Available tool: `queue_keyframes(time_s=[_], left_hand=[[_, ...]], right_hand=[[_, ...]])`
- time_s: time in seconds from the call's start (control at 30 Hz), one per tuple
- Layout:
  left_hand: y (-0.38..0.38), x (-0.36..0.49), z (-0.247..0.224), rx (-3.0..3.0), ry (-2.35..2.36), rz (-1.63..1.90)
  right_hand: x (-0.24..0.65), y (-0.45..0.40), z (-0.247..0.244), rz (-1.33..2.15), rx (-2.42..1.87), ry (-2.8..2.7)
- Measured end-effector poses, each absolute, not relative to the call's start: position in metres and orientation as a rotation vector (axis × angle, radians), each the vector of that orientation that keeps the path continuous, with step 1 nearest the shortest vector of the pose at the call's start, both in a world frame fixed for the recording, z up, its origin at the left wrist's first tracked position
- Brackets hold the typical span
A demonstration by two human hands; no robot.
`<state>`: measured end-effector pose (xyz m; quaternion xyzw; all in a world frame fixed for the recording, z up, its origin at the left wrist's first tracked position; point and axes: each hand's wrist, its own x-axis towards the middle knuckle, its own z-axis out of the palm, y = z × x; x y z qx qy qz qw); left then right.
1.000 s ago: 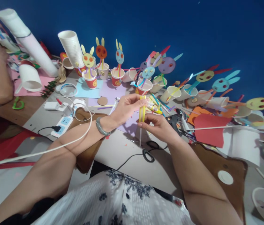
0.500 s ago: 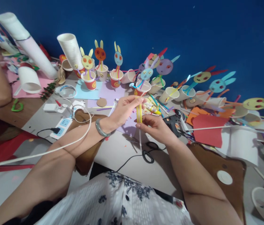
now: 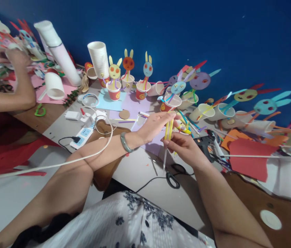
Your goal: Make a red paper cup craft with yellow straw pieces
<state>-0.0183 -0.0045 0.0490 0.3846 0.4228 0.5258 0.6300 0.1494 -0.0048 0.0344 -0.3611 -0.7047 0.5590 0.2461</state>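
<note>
A narrow yellow paper strip [image 3: 169, 130] stands nearly upright between my two hands. My left hand [image 3: 153, 126] pinches its top end with thumb and fingers, a greenish bangle [image 3: 126, 142] round the wrist. Lower down, my right hand [image 3: 184, 146] has its thumb and fingertips closed on the bottom end. A thin whitish strip [image 3: 165, 159] hangs from there towards the table; what it is made of I cannot tell. Below my hands lie scissors with black handles [image 3: 172, 179]. Beyond them, a paper rabbit puppet with a pale blue head [image 3: 178, 87] stands in a paper cup [image 3: 173, 100].
More rabbit puppets in cups line the blue wall. A stack of white cups [image 3: 98, 58] and a tall white flask [image 3: 60, 51] stand at the back left. A power strip [image 3: 83, 136] with cables lies left, red paper [image 3: 250, 155] right. A co-worker's hands [image 3: 13, 57] are at far left.
The view has swung left, so the scene sits further right. A co-worker's hands have come into view. Both my hands keep hold of the yellow strip.
</note>
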Motion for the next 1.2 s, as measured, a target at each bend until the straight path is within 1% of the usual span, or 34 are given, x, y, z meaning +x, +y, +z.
queue_keyframes(time_s=[0.23, 0.33, 0.43, 0.6, 0.67, 0.83, 0.93, 0.97, 1.2], left_hand=[[-0.005, -0.018, 0.042, 0.988, 0.970, 1.066], [-0.003, -0.019, 0.044, 0.899, 0.979, 1.128], [-0.002, -0.018, 0.043, 0.814, 0.993, 1.113], [-0.005, -0.010, 0.028, 0.872, 0.996, 0.708], [-0.005, -0.007, 0.022, 0.860, 1.047, 0.645], [0.000, -0.006, 0.018, 0.855, 1.059, 0.621], [0.001, -0.007, 0.019, 0.856, 1.060, 0.622], [0.001, -0.007, 0.020, 0.867, 1.048, 0.619], [0.001, -0.008, 0.019, 0.939, 0.986, 0.617]], right_hand=[[0.155, 0.002, 0.031, 1.358, -1.087, -2.001], [0.160, 0.004, 0.033, 1.107, -1.173, -2.094], [0.170, 0.004, 0.042, 0.786, -1.250, -2.018], [0.175, 0.010, 0.076, 0.365, -1.194, -1.812], [0.167, 0.018, 0.095, 0.248, -1.115, -1.829], [0.116, 0.058, 0.147, 0.113, -0.895, -2.001], [0.068, 0.087, 0.169, 0.016, -0.892, -2.211], [0.049, 0.095, 0.174, -0.061, -0.910, -2.309], [-0.077, 0.125, 0.192, -0.228, -0.755, -2.661]])
